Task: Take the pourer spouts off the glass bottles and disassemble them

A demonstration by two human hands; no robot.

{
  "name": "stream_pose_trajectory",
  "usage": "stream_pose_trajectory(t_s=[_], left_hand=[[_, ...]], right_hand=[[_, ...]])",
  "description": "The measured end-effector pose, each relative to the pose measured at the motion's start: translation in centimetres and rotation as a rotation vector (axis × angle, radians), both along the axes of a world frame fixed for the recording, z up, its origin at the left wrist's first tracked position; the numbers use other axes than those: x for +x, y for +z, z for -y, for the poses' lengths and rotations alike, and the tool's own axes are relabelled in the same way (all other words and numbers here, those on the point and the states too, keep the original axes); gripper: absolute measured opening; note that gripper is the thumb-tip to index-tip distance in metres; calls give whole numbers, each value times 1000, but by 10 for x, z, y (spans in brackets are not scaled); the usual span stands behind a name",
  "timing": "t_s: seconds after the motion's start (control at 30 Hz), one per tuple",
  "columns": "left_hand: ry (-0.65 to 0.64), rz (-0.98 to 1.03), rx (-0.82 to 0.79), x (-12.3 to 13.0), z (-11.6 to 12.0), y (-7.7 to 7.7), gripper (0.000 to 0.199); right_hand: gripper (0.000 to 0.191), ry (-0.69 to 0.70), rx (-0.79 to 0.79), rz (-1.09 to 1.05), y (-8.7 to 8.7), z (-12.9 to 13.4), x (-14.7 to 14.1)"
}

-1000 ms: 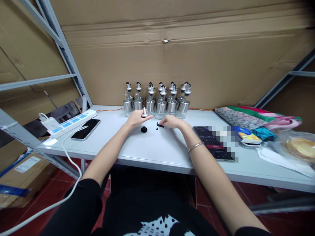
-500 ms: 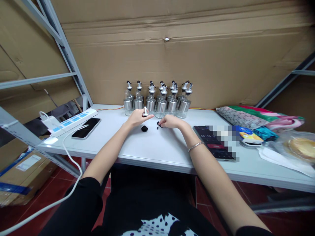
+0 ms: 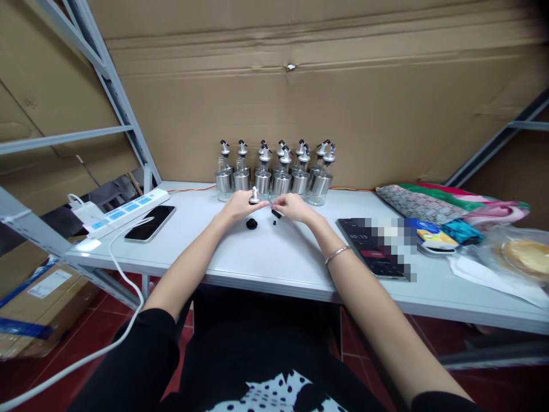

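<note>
My left hand (image 3: 238, 206) is closed around a silver pourer spout (image 3: 255, 196), its tip pointing up and the thumb stretched to the right. My right hand (image 3: 294, 207) pinches a small black piece (image 3: 277, 213), close to my left thumb. On the table below lie a round black stopper (image 3: 251, 224) and a tiny black part (image 3: 274, 222). Behind both hands stand rows of glass bottles with steel sleeves (image 3: 282, 184); most carry silver pourers with black flip caps, while two at the front left have bare necks.
A power strip (image 3: 128, 210) and a phone (image 3: 151, 224) lie on the left of the white table (image 3: 257, 257). To the right are a second phone (image 3: 364, 240), a tissue pack (image 3: 433, 236), a folded cloth (image 3: 429, 200) and a wrapped food container (image 3: 529, 257). Cardboard (image 3: 343, 103) stands behind.
My right hand has lifted the black piece off the table and moved slightly up and left, nearer my left hand. The left hand with the pourer spout has barely moved.
</note>
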State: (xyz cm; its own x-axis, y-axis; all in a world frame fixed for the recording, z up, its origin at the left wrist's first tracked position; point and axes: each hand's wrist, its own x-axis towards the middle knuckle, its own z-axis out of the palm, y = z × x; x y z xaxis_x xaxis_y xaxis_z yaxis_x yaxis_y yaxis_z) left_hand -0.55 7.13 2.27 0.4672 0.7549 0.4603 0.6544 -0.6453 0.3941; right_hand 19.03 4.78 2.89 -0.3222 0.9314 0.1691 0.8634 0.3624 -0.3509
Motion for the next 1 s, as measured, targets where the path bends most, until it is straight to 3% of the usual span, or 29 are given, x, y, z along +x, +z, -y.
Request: stream_pose_trajectory(t_s=[0.2, 0.43, 0.57, 0.67, 0.8, 1.0], left_hand=[[38, 28, -18, -3, -1, 2, 47], [83, 124, 40, -18, -4, 10, 47], [93, 117, 51, -15, -5, 7, 41], [7, 14, 55, -4, 1, 4, 24], [-115, -65, 17, 7, 11, 4, 8], [-112, -149, 28, 8, 10, 2, 13]], right_hand=[[18, 93, -183, 77, 2, 5, -3], [26, 118, -331, 21, 9, 12, -3], [31, 48, -185, -97, 9, 11, -3], [31, 100, -8, -379, 10, 10, -6], [33, 266, -5, -710, 12, 11, -11], [28, 271, -25, -776, 8, 10, -16]])
